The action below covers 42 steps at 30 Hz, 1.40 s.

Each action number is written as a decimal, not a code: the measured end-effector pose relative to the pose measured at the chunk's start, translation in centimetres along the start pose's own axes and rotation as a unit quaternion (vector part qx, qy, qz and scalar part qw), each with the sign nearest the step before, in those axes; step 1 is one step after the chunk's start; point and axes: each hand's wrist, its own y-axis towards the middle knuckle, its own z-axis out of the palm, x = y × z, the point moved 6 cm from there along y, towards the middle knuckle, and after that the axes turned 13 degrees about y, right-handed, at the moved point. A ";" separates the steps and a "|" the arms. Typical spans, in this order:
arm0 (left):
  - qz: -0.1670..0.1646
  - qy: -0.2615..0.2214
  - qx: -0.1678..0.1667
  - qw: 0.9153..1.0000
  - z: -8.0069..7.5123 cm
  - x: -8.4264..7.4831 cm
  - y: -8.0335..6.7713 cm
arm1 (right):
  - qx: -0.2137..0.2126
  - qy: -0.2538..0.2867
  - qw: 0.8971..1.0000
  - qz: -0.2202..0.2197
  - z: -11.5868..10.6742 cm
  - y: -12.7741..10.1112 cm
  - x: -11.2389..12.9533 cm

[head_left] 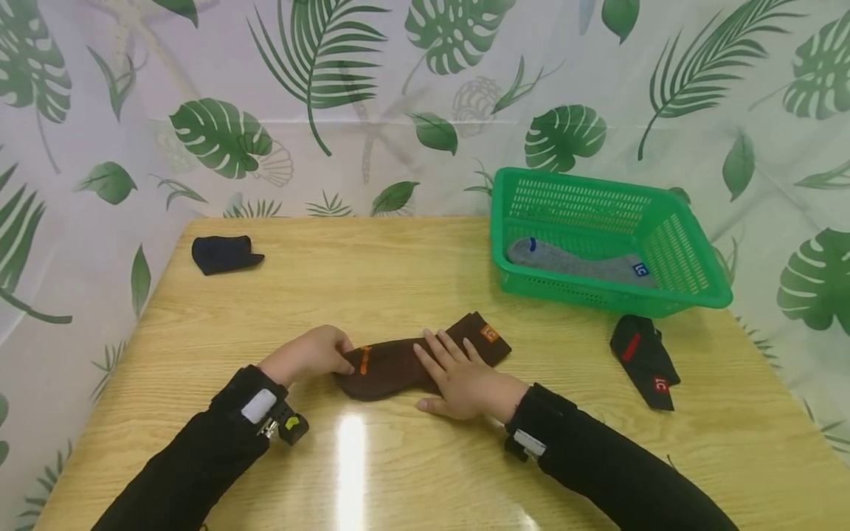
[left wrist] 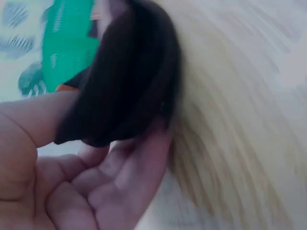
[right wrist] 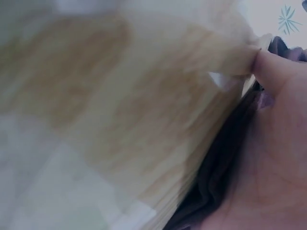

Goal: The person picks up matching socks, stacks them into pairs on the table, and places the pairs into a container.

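Note:
A dark brown sock [head_left: 405, 361] with orange marks lies flat on the wooden table [head_left: 372, 280] in front of me. My left hand [head_left: 312, 354] pinches its left end, the toe; in the left wrist view the thumb and fingers [left wrist: 120, 163] curl round the brown sock [left wrist: 124, 81]. Flat on the middle of the sock lies my right hand [head_left: 458, 372], fingers straight and spread. The right wrist view is blurred, with the palm [right wrist: 273, 158] pressed on the dark sock [right wrist: 216, 182].
A green plastic basket [head_left: 671, 295] stands at the back right with a grey sock [head_left: 571, 262] inside. A black sock with red marks [head_left: 644, 361] lies in front of the basket. Another dark sock [head_left: 224, 254] lies at the back left. A leaf-print curtain surrounds the table.

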 end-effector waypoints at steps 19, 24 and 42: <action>-0.030 0.056 -0.099 0.993 -1.2 1.3 0.5 | -0.014 0.078 0.997 -0.020 -1.0 -0.4 -0.3; 0.022 0.208 -0.225 0.952 -1.7 -2.3 -0.8 | -0.096 0.071 0.993 -0.013 -2.8 -1.2 -2.0; 0.105 0.345 0.040 0.932 5.3 -4.5 1.0 | -0.025 0.010 0.998 0.057 -0.8 -0.4 -6.4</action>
